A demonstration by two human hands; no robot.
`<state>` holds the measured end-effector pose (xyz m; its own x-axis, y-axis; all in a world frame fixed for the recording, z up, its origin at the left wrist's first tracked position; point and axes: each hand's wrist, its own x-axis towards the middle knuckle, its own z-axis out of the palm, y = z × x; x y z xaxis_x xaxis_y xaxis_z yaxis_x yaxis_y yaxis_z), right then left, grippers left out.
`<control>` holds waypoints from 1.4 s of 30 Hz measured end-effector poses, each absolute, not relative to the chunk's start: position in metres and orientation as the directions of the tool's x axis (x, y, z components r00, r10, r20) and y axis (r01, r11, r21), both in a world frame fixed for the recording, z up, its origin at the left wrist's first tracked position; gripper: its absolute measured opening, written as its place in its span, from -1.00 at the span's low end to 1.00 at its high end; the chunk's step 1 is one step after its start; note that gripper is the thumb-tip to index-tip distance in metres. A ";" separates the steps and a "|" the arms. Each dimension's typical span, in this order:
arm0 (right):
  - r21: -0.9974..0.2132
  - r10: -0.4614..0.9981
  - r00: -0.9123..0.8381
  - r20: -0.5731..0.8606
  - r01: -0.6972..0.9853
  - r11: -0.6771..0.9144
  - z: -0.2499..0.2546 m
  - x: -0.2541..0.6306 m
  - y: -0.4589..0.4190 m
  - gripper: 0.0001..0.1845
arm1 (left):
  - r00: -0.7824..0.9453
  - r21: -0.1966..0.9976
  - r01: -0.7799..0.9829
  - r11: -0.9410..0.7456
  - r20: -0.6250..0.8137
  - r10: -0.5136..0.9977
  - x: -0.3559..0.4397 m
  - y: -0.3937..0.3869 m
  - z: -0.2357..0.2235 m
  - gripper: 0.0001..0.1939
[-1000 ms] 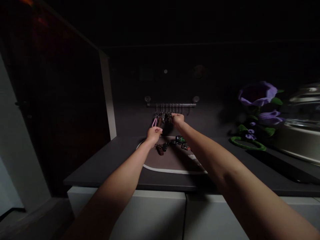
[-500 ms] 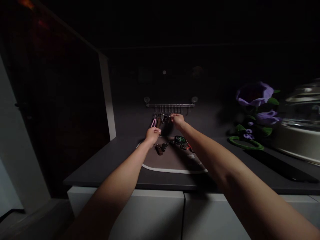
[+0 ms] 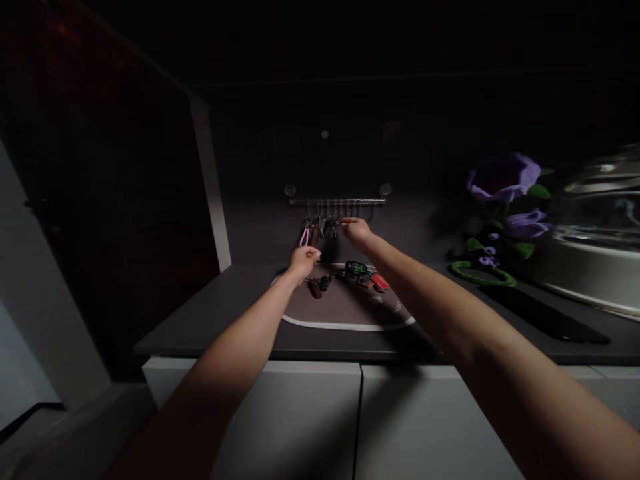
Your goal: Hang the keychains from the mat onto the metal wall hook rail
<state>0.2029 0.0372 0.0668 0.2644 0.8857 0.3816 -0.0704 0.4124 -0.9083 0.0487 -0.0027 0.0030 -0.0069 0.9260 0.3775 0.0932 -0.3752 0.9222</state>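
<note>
My right hand (image 3: 357,231) is raised just under a clear hook rail (image 3: 337,201), thumb and fingers pinched together beside several keys (image 3: 327,227) that hang from its hooks. Whatever lies in that pinch is too small and dark to make out. Lower and to the left, my left hand (image 3: 303,261) is also closed in a pinch, just below a hanging pink strap (image 3: 305,237) and a brown fob (image 3: 315,235). Its fingertips hide anything they hold. Beneath the hands, a black car key fob (image 3: 355,268), a red tag (image 3: 380,283) and a dark key bunch (image 3: 325,283) lie on a brownish mat (image 3: 345,310).
The mat has a white rim and lies on a dark countertop (image 3: 215,313) above white cabinet fronts (image 3: 305,413). Purple crocheted flowers (image 3: 505,179), a black flat object (image 3: 545,313) and a pale glass-topped appliance (image 3: 595,267) stand or lie to the right. A side panel (image 3: 210,187) borders the left.
The view has tilted slightly, so the scene sits higher. My right hand has shifted a little right of the hanging keys, and more of the red tag shows. Both hands remain pinched.
</note>
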 end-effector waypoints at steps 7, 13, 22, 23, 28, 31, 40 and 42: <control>-0.929 0.935 0.156 0.319 -0.141 0.341 0.075 0.197 0.007 -0.82 | 0.023 0.901 0.149 -0.407 0.409 0.912 0.050 -0.005 0.003 -0.95; -0.923 0.946 0.055 0.320 -0.207 0.324 0.076 0.190 -0.014 -0.83 | 0.073 0.876 0.182 -0.447 0.441 0.894 0.050 -0.004 0.001 -0.97; -0.916 0.946 0.047 0.321 -0.238 0.323 0.062 0.196 -0.043 -0.86 | 0.148 0.847 0.218 -0.484 0.462 0.875 0.051 -0.003 -0.003 -0.94; -0.919 0.948 0.053 0.314 -0.233 0.317 0.059 0.198 -0.046 -0.86 | 0.161 0.841 0.225 -0.491 0.465 0.871 0.051 -0.003 -0.004 -0.94; -0.935 0.959 0.073 0.275 -0.212 0.284 0.044 0.209 -0.055 -0.88 | 0.200 0.813 0.277 -0.511 0.471 0.859 0.051 -0.005 -0.005 -0.92; -0.944 0.961 0.096 0.259 -0.184 0.272 0.034 0.216 -0.057 -0.89 | 0.220 0.791 0.315 -0.524 0.476 0.851 0.051 -0.005 -0.006 -0.92; -0.952 0.952 0.089 0.293 0.113 0.283 -0.003 0.221 -0.054 -0.90 | 0.264 0.763 0.403 -0.505 0.431 0.863 0.052 -0.007 -0.007 -0.94; -0.886 0.935 0.062 0.349 0.347 0.308 -0.009 0.220 -0.055 -0.86 | 0.271 0.758 0.418 -0.502 0.423 0.865 0.051 -0.006 -0.008 -0.93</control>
